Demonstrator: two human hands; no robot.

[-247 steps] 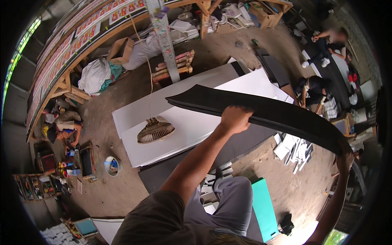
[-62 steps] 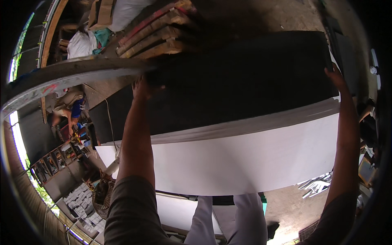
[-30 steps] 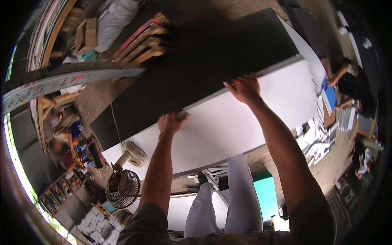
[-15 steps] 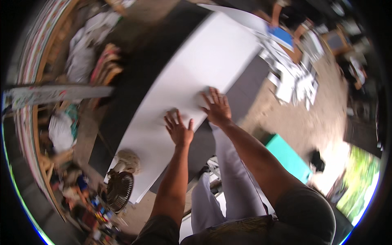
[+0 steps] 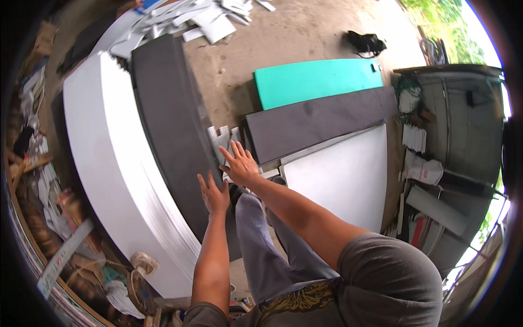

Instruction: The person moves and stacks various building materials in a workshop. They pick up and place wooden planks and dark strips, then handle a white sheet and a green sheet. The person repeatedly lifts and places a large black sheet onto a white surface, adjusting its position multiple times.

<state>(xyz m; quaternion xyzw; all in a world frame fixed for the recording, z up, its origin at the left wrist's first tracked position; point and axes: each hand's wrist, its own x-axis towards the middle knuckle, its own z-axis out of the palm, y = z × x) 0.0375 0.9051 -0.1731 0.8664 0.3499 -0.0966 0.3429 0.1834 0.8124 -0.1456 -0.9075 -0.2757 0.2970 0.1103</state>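
My left hand [image 5: 214, 193] has its fingers spread, at the right edge of a dark, flat surface [image 5: 173, 114]. Just beyond it and to the right, my right hand [image 5: 241, 164] is spread too, in front of some pale strips [image 5: 224, 134] beside that edge. Neither hand holds anything; whether their fingertips touch the surface I cannot tell. Left of the hands lies a stack of long white sheets [image 5: 111, 147], slightly fanned along its right side, on top of the dark surface.
To the right lie a teal sheet [image 5: 316, 82], a dark grey sheet [image 5: 321, 124] and a large white sheet [image 5: 340, 174]. White offcuts [image 5: 188, 19] are heaped at the far left. A fan [image 5: 140, 293] stands at the near left, and a black bag [image 5: 366, 43] sits on the floor.
My view has swung to the right. Both hands have left the white sheets and moved over to the right edge of the dark surface, fingers still spread.
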